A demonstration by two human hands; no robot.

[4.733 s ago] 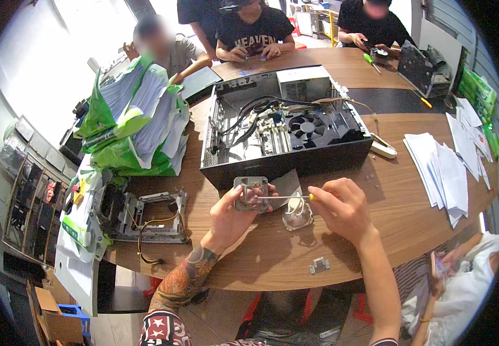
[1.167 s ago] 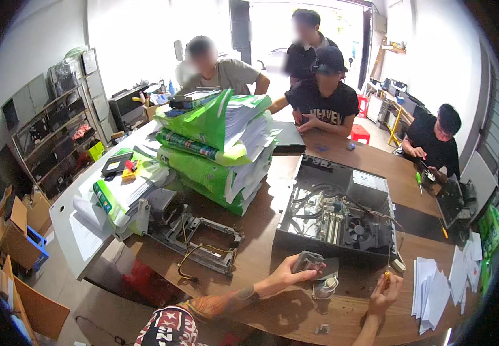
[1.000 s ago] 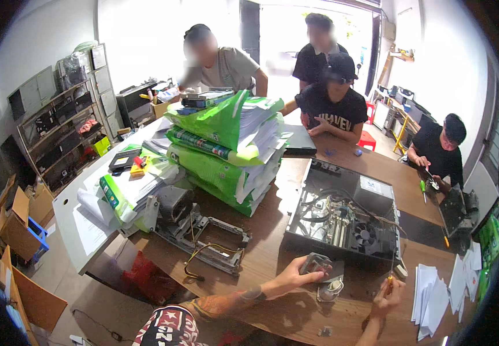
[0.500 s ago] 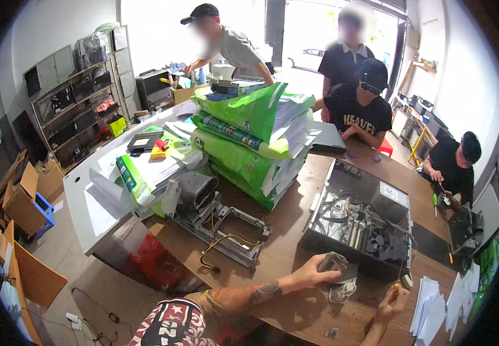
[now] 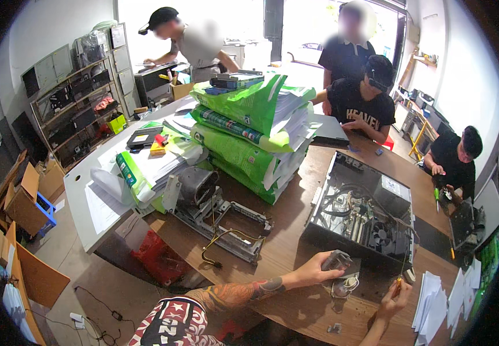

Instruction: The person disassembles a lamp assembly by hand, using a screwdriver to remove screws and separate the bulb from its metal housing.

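Observation:
My left hand (image 5: 314, 269) is closed around a small dark grey block-shaped part (image 5: 338, 260) beside the near side of an open computer case (image 5: 360, 222). Under that part lies a flat metal piece with a coil of pale cable (image 5: 343, 286), partly hidden. My right hand (image 5: 394, 300) grips a screwdriver (image 5: 399, 281) by its yellow handle. Its thin shaft points up along the case's near right corner; I cannot tell where the tip touches. Inside the case show a fan (image 5: 382, 236), cables and a power supply (image 5: 394, 192).
Left of the case sits a metal drive frame (image 5: 244, 245) with a yellow cable. Green paper packs (image 5: 244, 150) are stacked behind it. White papers (image 5: 430, 305) lie at the right, a small metal piece (image 5: 334, 328) near the front edge. Several co-workers stand or sit around the table.
My hands keep nearly the same places and grips. The co-worker in the cap at the back has leaned further left. The view has shifted slightly.

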